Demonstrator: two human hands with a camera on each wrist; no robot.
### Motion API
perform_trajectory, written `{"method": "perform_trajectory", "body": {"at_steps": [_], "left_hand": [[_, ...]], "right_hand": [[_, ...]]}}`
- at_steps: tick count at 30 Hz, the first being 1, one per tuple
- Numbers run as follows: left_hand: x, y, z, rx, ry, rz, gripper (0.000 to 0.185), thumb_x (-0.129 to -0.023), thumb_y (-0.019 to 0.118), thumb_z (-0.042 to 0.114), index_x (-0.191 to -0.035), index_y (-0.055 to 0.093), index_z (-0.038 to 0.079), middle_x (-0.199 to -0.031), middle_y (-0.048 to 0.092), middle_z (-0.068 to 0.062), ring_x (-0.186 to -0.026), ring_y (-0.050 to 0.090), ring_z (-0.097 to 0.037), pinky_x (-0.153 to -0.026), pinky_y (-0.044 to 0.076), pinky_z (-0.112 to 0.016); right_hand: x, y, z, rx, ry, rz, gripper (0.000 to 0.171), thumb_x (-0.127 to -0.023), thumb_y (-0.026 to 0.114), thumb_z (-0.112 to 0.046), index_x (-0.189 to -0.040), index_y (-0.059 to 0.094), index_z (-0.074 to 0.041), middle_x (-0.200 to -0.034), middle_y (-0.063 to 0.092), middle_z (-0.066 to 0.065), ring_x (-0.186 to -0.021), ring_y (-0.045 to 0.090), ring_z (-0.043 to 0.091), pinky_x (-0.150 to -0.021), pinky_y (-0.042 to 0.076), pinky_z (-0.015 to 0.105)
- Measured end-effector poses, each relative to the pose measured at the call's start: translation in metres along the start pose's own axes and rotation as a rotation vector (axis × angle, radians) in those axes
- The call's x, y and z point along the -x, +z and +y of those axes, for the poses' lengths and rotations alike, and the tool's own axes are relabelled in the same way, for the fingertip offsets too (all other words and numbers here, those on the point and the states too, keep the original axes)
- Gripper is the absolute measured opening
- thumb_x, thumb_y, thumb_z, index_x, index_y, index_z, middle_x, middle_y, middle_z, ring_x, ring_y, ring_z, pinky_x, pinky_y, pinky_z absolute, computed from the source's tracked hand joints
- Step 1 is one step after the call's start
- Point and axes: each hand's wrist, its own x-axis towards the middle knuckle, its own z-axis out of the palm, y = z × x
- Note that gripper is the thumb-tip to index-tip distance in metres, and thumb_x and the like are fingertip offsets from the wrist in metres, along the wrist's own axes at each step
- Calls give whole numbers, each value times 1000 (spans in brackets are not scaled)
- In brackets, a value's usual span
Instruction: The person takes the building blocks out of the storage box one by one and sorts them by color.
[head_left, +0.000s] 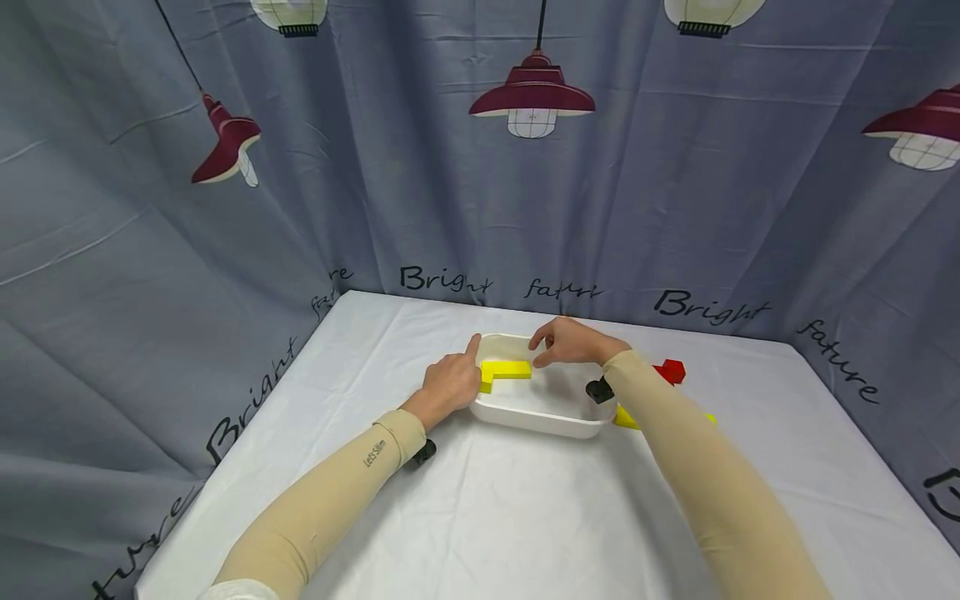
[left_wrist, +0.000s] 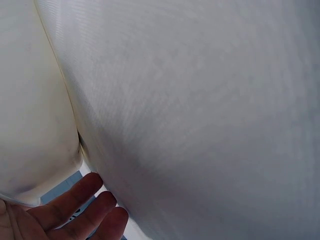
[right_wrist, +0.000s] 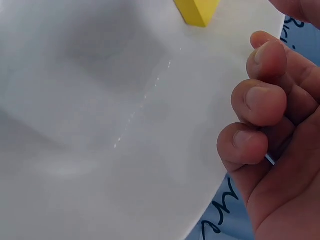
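Note:
A white tub [head_left: 536, 419] stands on the table, and an L-shaped yellow block [head_left: 506, 369] lies inside it toward the left. My left hand [head_left: 452, 383] holds the tub's left end, index finger stretched along the rim. In the left wrist view several fingers [left_wrist: 82, 200] lie outside the tub wall; the thumb is hidden. Above the tub's far right part is my right hand [head_left: 573, 342], fingers loosely bent and thumb apart, with nothing in it. The right wrist view shows an end of the yellow block [right_wrist: 199, 11] beyond those fingertips.
Right of the tub, partly behind the right forearm, are a red block [head_left: 674, 372] and yellow pieces [head_left: 626, 418]. Each wrist carries a small black camera [head_left: 599, 390]. A grey curtain [head_left: 480, 183] hangs around the white-covered table [head_left: 480, 517].

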Motion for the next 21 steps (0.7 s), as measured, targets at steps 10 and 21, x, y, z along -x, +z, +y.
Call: {"method": "perform_trajectory", "body": {"at_steps": [10, 21], "left_hand": [[0, 2, 0, -15, 10, 10, 64, -102, 38, 20, -162, 17, 13, -119, 69, -10, -90, 62, -20, -71, 54, -40], [0, 2, -2, -6, 15, 14, 64, -102, 39, 20, -162, 18, 12, -116, 69, -11, -84, 60, -19, -66, 52, -39]], "right_hand": [[-12, 15, 3, -37, 50, -54, 41, -84, 79, -26, -122, 72, -15, -86, 69, 6, -69, 59, 19, -73, 47, 33], [-21, 25, 3, 18, 25, -80, 46, -85, 80, -26, -126, 70, -11, -93, 70, 3, -71, 60, 16, -73, 50, 29]]}}
